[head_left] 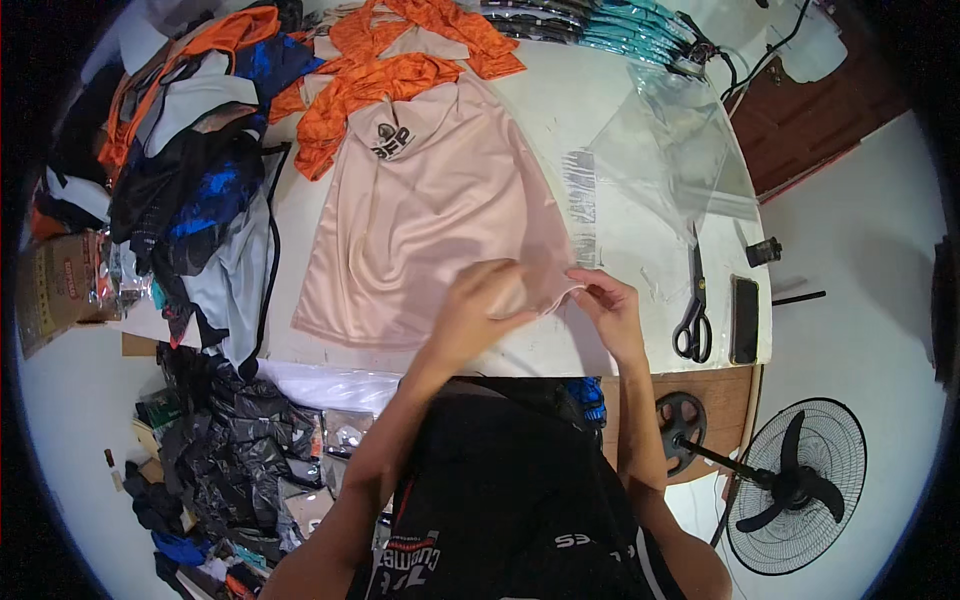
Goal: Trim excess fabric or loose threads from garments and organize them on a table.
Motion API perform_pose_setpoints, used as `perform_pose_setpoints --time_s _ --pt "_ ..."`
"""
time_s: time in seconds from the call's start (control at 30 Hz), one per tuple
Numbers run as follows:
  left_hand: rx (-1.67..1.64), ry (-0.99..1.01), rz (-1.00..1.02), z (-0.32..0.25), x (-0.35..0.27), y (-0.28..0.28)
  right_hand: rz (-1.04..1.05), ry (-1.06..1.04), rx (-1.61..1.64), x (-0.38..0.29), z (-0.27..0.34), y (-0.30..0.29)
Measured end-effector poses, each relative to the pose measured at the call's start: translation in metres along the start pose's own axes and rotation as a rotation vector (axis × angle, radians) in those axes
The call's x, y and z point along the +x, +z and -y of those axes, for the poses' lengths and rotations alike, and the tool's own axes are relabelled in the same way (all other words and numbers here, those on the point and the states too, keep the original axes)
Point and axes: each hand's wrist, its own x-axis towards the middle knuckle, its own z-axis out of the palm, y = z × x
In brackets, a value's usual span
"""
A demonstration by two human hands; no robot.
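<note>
A pale pink-beige shirt (442, 202) of smooth, slightly shiny fabric lies on a white table (495, 364), its bottom hem towards me. Orange patterned sleeves (420, 75) lie bunched at its far end, and a dark printed emblem with lettering shows on a folded part. My right hand (611, 304) pinches the hem's right corner between thumb and fingers, the edge slightly lifted. Over the lower right of the shirt, my left hand (484, 300) is blurred by motion, its thumb pointing at the raised hem. Whether it grips any fabric, I cannot tell.
Black scissors (697, 315) and a phone (745, 319) lie at the right, below clear plastic bags (675, 142). Mixed garments (202, 172) are heaped at the left edge. Bagged clothes (630, 30) are stacked at the back. A fan (795, 487) stands low on the right.
</note>
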Motion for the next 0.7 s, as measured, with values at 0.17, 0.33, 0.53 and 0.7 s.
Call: perform_pose_setpoints --time_s 0.17,0.33,0.53,0.7 --pt "-0.126 0.096 0.008 -0.006 0.011 0.039 -0.021 -0.151 -0.022 -0.004 0.011 0.013" --pt "-0.633 -0.343 0.203 -0.005 0.009 0.038 -0.058 -0.135 0.030 -0.009 0.008 0.017" --pt "-0.546 -0.185 0.087 -0.011 0.005 0.037 -0.176 -0.163 0.169 -0.011 -0.002 0.025" --pt "-0.348 -0.018 -0.040 -0.013 -0.004 0.044 -0.237 -0.171 0.097 -0.019 -0.010 0.025"
